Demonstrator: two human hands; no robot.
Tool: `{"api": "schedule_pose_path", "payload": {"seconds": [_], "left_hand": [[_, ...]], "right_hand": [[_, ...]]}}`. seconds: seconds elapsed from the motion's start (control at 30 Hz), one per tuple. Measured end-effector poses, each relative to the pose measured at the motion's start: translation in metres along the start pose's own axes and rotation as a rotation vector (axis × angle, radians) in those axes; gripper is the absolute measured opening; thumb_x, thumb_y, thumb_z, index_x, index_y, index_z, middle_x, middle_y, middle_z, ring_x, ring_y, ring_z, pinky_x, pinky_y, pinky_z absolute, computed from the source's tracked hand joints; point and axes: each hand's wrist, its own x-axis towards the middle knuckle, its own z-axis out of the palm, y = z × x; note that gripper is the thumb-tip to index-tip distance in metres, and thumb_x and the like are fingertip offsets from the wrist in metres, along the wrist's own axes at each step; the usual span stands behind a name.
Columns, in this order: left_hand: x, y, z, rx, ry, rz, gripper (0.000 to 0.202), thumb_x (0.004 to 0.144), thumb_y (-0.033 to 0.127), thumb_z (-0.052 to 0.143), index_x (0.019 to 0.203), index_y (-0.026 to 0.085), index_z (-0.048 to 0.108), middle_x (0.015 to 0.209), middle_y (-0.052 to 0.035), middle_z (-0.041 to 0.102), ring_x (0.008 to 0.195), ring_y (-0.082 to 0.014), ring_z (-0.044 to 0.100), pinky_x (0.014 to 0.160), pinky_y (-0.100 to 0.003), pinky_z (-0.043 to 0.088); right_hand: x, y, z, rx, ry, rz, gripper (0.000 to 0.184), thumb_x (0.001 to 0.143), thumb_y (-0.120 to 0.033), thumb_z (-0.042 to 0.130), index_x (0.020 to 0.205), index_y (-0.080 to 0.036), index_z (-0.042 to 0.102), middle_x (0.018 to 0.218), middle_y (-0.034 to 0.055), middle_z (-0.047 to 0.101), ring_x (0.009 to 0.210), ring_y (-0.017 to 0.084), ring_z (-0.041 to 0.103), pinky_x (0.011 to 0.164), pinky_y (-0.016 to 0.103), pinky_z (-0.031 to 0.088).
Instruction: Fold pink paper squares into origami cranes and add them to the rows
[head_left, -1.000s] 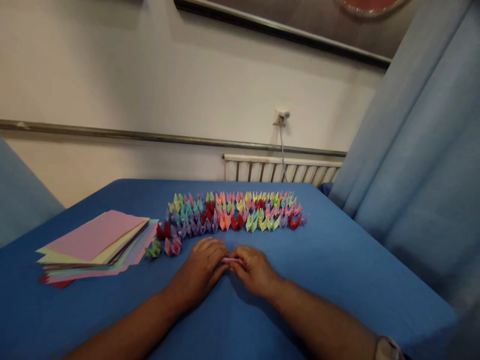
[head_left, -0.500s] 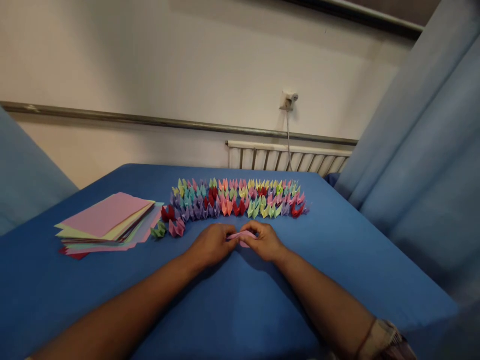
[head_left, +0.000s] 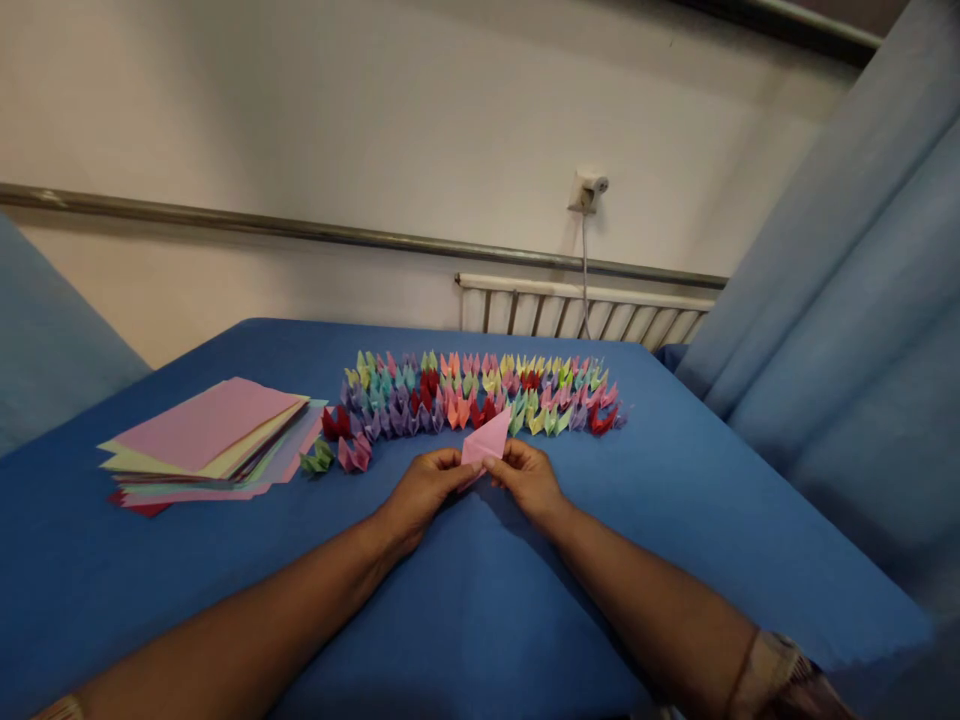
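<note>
A folded piece of pink paper (head_left: 486, 440), pointed at its top right, is held up between both hands above the blue table (head_left: 480, 610). My left hand (head_left: 429, 487) pinches its lower left edge, thumb on the front. On the other side my right hand (head_left: 534, 484) grips the lower right edge with thumb and fingers. Just beyond the hands stand rows of folded paper cranes (head_left: 401, 412) in many colours. A pink crane (head_left: 355, 454) and a green crane (head_left: 318, 458) sit in front of the rows at the left.
To the left lies a stack of coloured paper sheets (head_left: 214, 425), pink on top, with a red corner poking out below. Behind the table are a radiator (head_left: 585, 305), a metal rail (head_left: 300, 227) and a wall socket (head_left: 587, 190) with a cable. A blue curtain (head_left: 847, 300) hangs at the right.
The pink paper was nearly edge-on between the fingers; now it is turned up with its broad face and point showing. The hands have shifted only slightly. The camera view has moved a little.
</note>
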Motion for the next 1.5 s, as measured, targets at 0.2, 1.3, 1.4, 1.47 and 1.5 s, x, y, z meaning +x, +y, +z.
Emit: {"api": "schedule_pose_path", "payload": {"seconds": [0.2, 1.3, 1.4, 1.47, 1.5], "left_hand": [[0.0, 0.005, 0.0, 0.141, 0.01, 0.077, 0.033, 0.061, 0.043, 0.079, 0.067, 0.013, 0.065, 0.058, 0.003, 0.057, 0.054, -0.0098, 0.045, 0.053, -0.023, 0.03], [0.006, 0.0, -0.003, -0.091, -0.142, 0.132, 0.04, 0.061, 0.023, 0.081, 0.097, 0.015, 0.065, 0.092, -0.0041, 0.072, 0.085, -0.0167, 0.065, 0.083, -0.029, 0.047], [0.004, 0.001, -0.001, -0.096, -0.111, 0.115, 0.039, 0.061, 0.028, 0.081, 0.093, 0.014, 0.065, 0.085, -0.0038, 0.07, 0.078, -0.0165, 0.064, 0.077, -0.029, 0.048], [0.003, 0.002, -0.001, -0.115, -0.101, 0.087, 0.038, 0.062, 0.031, 0.08, 0.092, 0.014, 0.065, 0.083, -0.0037, 0.069, 0.075, -0.0161, 0.063, 0.073, -0.029, 0.047], [0.002, 0.003, -0.001, -0.119, -0.097, 0.075, 0.038, 0.063, 0.033, 0.08, 0.092, 0.014, 0.065, 0.082, -0.0035, 0.068, 0.073, -0.0158, 0.062, 0.071, -0.028, 0.047]], "right_hand": [[-0.001, -0.004, -0.007, -0.02, -0.036, 0.037, 0.039, 0.06, -0.05, 0.08, 0.061, -0.019, 0.057, 0.05, -0.0053, 0.054, 0.044, 0.009, 0.045, 0.047, 0.023, 0.035], [-0.009, -0.012, -0.013, -0.094, -0.058, 0.052, 0.047, 0.071, -0.062, 0.068, 0.058, -0.02, 0.052, 0.049, -0.0045, 0.051, 0.044, 0.008, 0.041, 0.047, 0.024, 0.031], [-0.012, -0.012, -0.009, -0.095, -0.089, 0.025, 0.045, 0.072, -0.062, 0.067, 0.063, -0.02, 0.056, 0.052, -0.004, 0.054, 0.047, 0.009, 0.045, 0.049, 0.024, 0.036], [-0.013, -0.011, -0.006, -0.058, -0.106, -0.002, 0.039, 0.068, -0.056, 0.073, 0.072, -0.02, 0.059, 0.059, -0.0034, 0.058, 0.052, 0.01, 0.05, 0.053, 0.025, 0.04], [-0.013, -0.009, -0.006, -0.04, -0.113, -0.006, 0.037, 0.066, -0.053, 0.076, 0.077, -0.02, 0.06, 0.063, -0.003, 0.06, 0.055, 0.011, 0.051, 0.055, 0.025, 0.042]]}}
